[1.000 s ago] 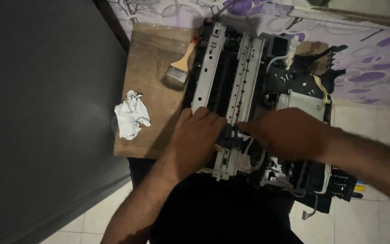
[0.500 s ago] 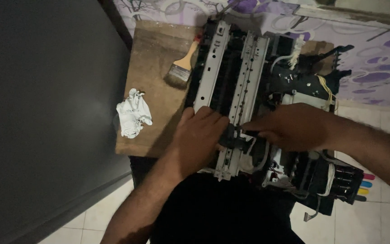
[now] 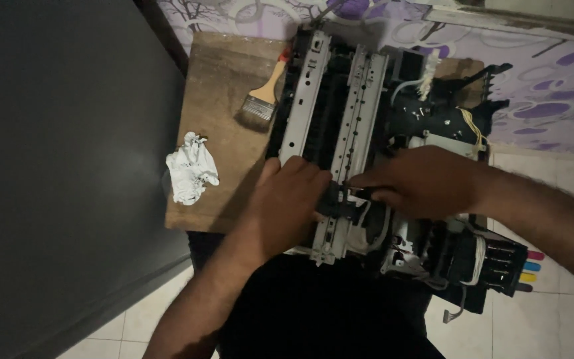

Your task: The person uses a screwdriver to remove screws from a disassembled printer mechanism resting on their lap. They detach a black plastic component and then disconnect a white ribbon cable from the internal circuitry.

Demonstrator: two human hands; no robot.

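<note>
Your left hand point(image 3: 287, 199) lies flat on the near end of the metal rails point(image 3: 330, 133) of the opened printer mechanism point(image 3: 380, 153); its grip is open, the fingers pressing on a small black part point(image 3: 337, 201). Your right hand point(image 3: 426, 183) comes from 3 o'clock and pinches that same black part with closed fingertips. The mechanism sits on the wooden counter point(image 3: 220, 100). At 11 o'clock lies a paintbrush point(image 3: 264, 100), and at 9 o'clock a crumpled white cloth point(image 3: 191, 166).
</note>
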